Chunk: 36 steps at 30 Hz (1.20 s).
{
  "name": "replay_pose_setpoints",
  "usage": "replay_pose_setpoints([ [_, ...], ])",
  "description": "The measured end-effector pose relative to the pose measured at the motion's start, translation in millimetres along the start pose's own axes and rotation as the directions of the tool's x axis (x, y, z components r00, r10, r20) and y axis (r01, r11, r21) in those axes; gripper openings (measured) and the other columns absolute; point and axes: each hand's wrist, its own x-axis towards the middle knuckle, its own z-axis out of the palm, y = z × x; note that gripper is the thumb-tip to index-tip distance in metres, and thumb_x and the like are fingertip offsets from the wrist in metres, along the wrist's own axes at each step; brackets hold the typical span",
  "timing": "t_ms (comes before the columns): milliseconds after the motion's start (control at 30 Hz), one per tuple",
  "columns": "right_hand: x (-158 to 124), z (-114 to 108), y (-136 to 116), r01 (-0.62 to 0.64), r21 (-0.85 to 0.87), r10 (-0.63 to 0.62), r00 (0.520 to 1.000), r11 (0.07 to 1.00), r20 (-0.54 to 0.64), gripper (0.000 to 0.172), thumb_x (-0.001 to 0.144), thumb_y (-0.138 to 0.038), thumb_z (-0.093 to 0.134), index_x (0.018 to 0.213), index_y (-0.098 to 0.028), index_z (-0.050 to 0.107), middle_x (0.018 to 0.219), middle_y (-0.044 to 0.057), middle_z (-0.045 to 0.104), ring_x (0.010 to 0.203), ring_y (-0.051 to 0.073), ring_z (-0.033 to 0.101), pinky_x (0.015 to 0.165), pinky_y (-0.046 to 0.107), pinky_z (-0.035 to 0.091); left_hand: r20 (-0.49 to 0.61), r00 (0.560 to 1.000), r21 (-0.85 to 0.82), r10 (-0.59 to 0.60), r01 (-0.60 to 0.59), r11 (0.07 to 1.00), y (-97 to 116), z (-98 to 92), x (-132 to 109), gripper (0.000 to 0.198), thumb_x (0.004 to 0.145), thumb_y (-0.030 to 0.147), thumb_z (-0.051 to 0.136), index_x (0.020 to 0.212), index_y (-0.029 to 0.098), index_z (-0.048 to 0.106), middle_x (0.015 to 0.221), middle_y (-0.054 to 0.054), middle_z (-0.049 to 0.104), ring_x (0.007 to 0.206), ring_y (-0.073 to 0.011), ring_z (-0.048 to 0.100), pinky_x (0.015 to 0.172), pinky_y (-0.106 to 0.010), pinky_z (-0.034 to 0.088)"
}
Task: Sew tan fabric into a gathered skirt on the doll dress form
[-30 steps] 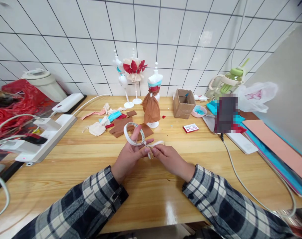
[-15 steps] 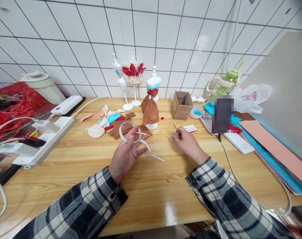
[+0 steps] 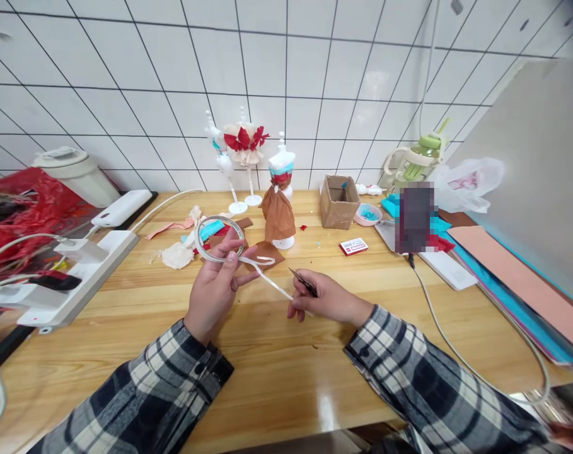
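My left hand (image 3: 209,295) is closed on a thin roll of white double-sided tape (image 3: 200,244), with its fingers through and around the ring. A narrow white strip (image 3: 273,285) hangs off the roll and stretches across to my right hand (image 3: 332,299). The right fingers pinch the strip's loose end while also gripping a small dark pointed tool (image 3: 309,285), whose exact kind is hard to make out. Behind both hands stands a small white mannequin (image 3: 281,161) wearing a brown paper skirt (image 3: 279,215) and blue and red bands.
Two more mannequins stand near the tiled wall, one with a red bow (image 3: 244,139). Paper scraps (image 3: 178,255) lie at left. A cardboard box (image 3: 339,211), pink bowl (image 3: 368,215) and small red-and-white box (image 3: 353,246) are at right. A power strip (image 3: 85,284) sits far left.
My right hand has moved left and down from near the small box and now holds the tape's loose end. The strip is stretched between the hands. The view has shifted slightly.
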Motion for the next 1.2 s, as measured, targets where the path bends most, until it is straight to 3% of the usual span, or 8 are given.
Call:
replay_pose_setpoints([
  [67,-5,-13,-7,-0.012,-0.083,0.014,0.999,0.996,0.031,0.036,0.082,-0.043,0.060,0.074,-0.022,0.031,0.077,0.001,0.064,0.075,0.018,0.067,0.067,0.031,0.050,0.006,1.000,-0.025,0.006,-0.006,1.000,5,0.9,-3,0.023,0.084,0.035,0.063,0.104,0.025,0.061,0.140,-0.003,0.047,0.118,-0.0268,0.056,0.061,-0.023,0.061],
  [133,-7,-25,-10,-0.027,-0.312,-0.032,0.982,0.950,-0.186,0.033,0.082,-0.041,0.060,0.072,-0.021,0.036,0.079,0.002,0.065,0.079,0.019,0.066,0.070,0.031,0.048,0.036,0.999,-0.073,-0.013,0.015,0.997,12,2.9,-8,0.025,0.083,0.037,0.064,0.106,0.027,0.062,0.142,-0.002,0.046,0.114,-0.0267,0.059,0.052,-0.019,0.059],
  [233,-4,-31,-6,-0.066,-0.504,-0.200,0.868,0.861,-0.455,0.025,0.081,-0.033,0.060,0.076,-0.022,0.038,0.095,0.005,0.068,0.083,0.018,0.063,0.073,0.031,0.046,0.097,0.992,-0.137,-0.075,0.088,0.987,20,5.2,-18,0.028,0.081,0.040,0.065,0.107,0.031,0.063,0.147,0.002,0.041,0.109,-0.0259,0.063,0.046,-0.016,0.056],
  [400,2,-7,-3,0.177,-0.189,-0.232,0.915,0.966,-0.331,0.026,0.087,-0.036,0.052,0.076,-0.023,0.032,0.096,0.005,0.066,0.091,0.017,0.060,0.080,0.032,0.045,0.239,0.934,-0.140,-0.265,0.303,0.943,10,9.6,-22,0.028,0.085,0.040,0.061,0.111,0.029,0.064,0.153,0.004,0.032,0.116,-0.0281,0.058,0.059,-0.023,0.061],
  [533,4,8,-2,0.111,-0.147,-0.154,0.933,0.983,-0.324,0.032,0.082,-0.043,0.059,0.074,-0.021,0.036,0.072,-0.004,0.051,0.069,0.013,0.052,0.063,0.025,0.041,0.268,0.891,-0.122,-0.365,0.408,0.905,-10,13.9,-21,0.036,0.091,0.036,0.052,0.127,0.027,0.055,0.141,-0.007,0.049,0.127,-0.0280,0.049,0.076,-0.029,0.059],
  [933,14,11,10,-0.013,-0.043,-0.008,0.892,0.999,-0.451,0.037,0.067,-0.026,0.068,0.071,-0.023,0.032,0.065,-0.006,0.058,0.059,0.012,0.053,0.054,0.024,0.037,0.297,0.860,-0.093,-0.415,0.459,0.884,-26,13.2,-18,0.050,0.092,0.042,0.048,0.139,0.026,0.043,0.137,-0.012,0.053,0.132,-0.0302,0.043,0.086,-0.040,0.055],
  [1100,7,9,1,0.043,0.151,0.012,0.937,0.988,-0.349,0.041,0.067,-0.027,0.072,0.073,-0.023,0.032,0.060,-0.007,0.060,0.059,0.013,0.058,0.059,0.025,0.041,0.283,0.875,0.102,-0.393,0.380,0.920,-29,2.5,-9,0.047,0.090,0.051,0.046,0.131,0.029,0.054,0.147,-0.006,0.042,0.132,-0.0319,0.043,0.090,-0.044,0.054],
  [1200,5,8,-1,0.031,0.217,0.030,0.962,0.976,-0.270,0.043,0.065,-0.027,0.075,0.073,-0.022,0.032,0.061,-0.006,0.062,0.060,0.013,0.059,0.059,0.025,0.041,0.291,0.870,0.166,-0.399,0.365,0.916,-28,1.0,-9,0.052,0.089,0.055,0.044,0.133,0.028,0.052,0.131,-0.009,0.059,0.121,-0.0313,0.055,0.090,-0.045,0.054],
])
